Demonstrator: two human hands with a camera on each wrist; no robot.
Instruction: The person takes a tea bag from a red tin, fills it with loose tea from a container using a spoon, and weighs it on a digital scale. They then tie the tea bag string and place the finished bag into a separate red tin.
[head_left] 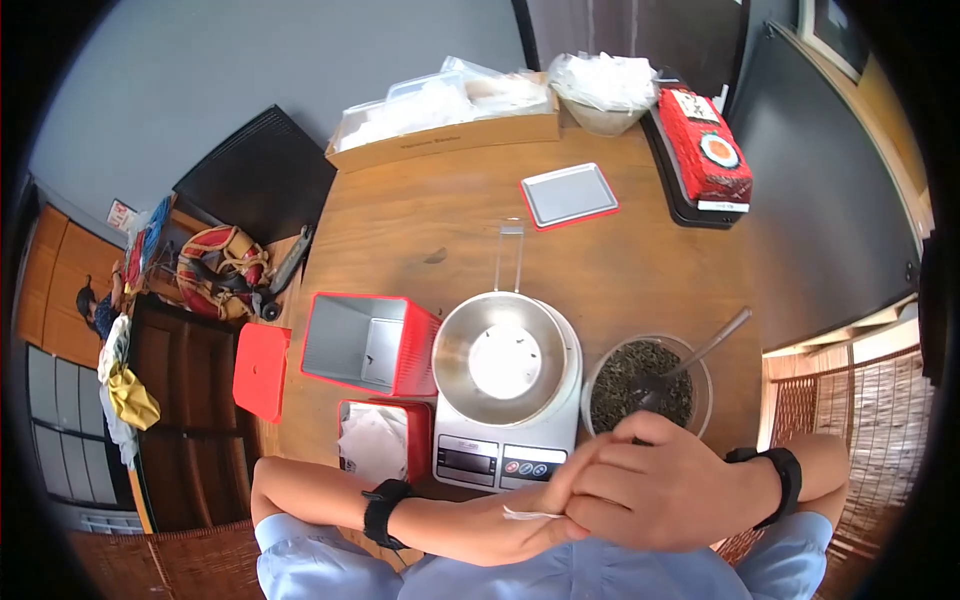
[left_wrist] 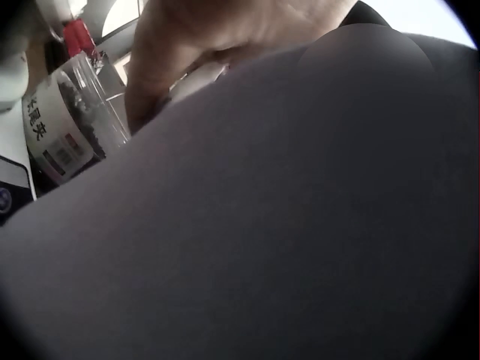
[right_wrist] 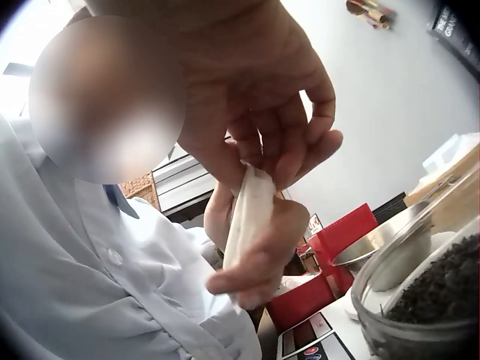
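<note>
Both hands meet close to the shirt front, at the near edge of the table. A small white tea bag stands between them in the right wrist view. Its lower part is held by the left hand, while the right hand pinches the top. From the head view, the right hand covers much of the left hand, and only a white edge of the bag shows. Just beyond them is a clear jar of dark dried tea leaves, with a spoon leaning in it.
A steel pan with a few specks inside sits on a kitchen scale. Left of it are an open red tin and a red box holding white bags. A lid, cardboard box and red packet lie farther back.
</note>
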